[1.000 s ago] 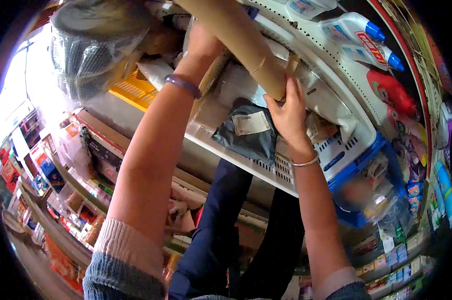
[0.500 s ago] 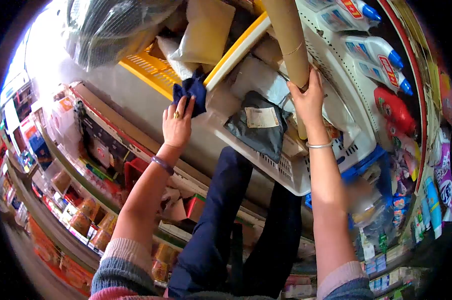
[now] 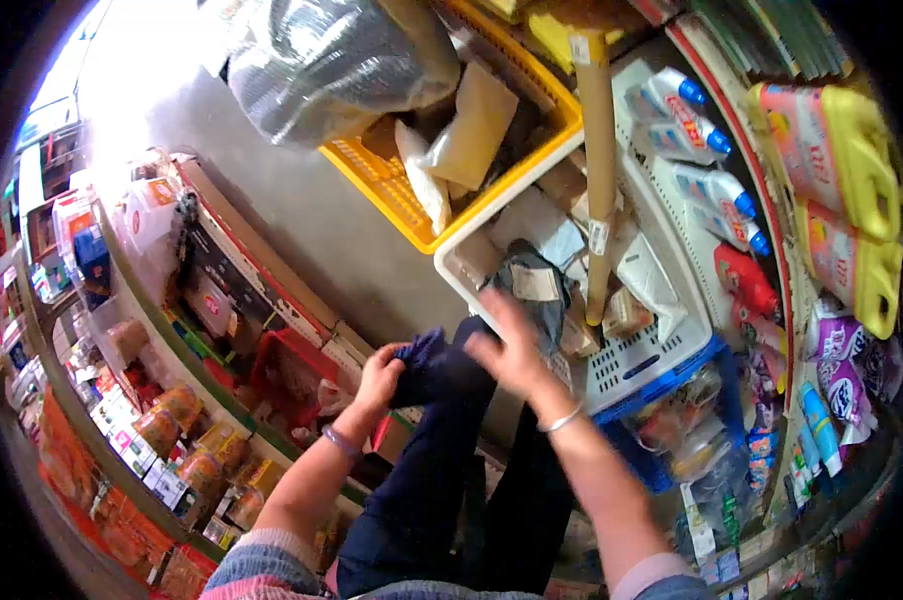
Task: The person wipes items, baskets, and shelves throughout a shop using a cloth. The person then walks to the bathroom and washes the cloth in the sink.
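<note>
My left hand [image 3: 380,378] is closed on a dark blue cloth [image 3: 422,368], held over my dark-trousered leg. Nothing is in my right hand [image 3: 510,352]; its fingers are apart and slightly blurred, in front of the near edge of a white basket [image 3: 464,262]. Inside that basket lie a dark grey packet [image 3: 547,316] with a pale label, several other parcels and a long brown cardboard tube [image 3: 600,165], which leans up out of the basket.
A yellow basket [image 3: 372,195] with packets and a wrapped bundle [image 3: 342,75] stands beyond the white one. Shelves with white bottles [image 3: 677,115] and yellow jugs [image 3: 852,150] run along the right. A blue basket [image 3: 650,462] is below them; packed shelves line the left.
My right hand has let go of the tube and moved down and left. My left hand has drawn the cloth away from the baskets toward my legs. The view has shifted too.
</note>
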Action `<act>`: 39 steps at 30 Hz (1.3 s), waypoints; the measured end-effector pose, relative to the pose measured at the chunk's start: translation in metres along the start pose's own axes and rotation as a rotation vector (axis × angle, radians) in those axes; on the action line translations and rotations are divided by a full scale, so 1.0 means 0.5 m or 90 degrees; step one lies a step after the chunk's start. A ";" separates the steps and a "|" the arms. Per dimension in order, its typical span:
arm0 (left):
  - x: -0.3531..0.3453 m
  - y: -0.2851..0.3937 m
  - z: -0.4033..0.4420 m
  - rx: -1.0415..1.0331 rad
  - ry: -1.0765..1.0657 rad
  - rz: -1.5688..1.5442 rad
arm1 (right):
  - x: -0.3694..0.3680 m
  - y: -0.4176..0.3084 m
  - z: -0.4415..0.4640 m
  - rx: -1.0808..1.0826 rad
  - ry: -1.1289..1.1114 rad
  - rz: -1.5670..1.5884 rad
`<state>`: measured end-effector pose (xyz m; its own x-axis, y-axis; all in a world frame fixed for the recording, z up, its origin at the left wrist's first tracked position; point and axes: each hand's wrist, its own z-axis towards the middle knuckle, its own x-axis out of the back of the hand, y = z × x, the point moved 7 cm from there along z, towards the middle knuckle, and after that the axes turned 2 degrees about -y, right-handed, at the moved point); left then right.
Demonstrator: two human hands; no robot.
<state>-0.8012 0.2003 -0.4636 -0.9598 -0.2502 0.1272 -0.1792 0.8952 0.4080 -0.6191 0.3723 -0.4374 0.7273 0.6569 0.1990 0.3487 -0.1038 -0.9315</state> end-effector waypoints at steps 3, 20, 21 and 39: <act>-0.074 0.010 -0.080 0.145 -0.074 -0.435 | -0.135 -0.119 -0.096 -0.020 -0.151 0.010; -0.035 0.241 0.017 -0.297 -0.021 0.393 | 0.016 0.104 -0.212 -0.401 0.178 0.143; -0.065 0.282 0.038 -0.343 -0.010 0.478 | 0.006 0.174 -0.233 -0.471 0.237 0.217; -0.102 0.052 0.409 0.090 -0.060 0.046 | -0.244 0.422 -0.188 -0.375 0.551 1.423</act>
<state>-0.8008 0.3117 -0.6442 -0.9860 -0.1537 0.0641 -0.1313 0.9541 0.2690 -0.5790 0.1999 -0.6294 0.0071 -0.9410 -0.3384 -0.9618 -0.0991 0.2554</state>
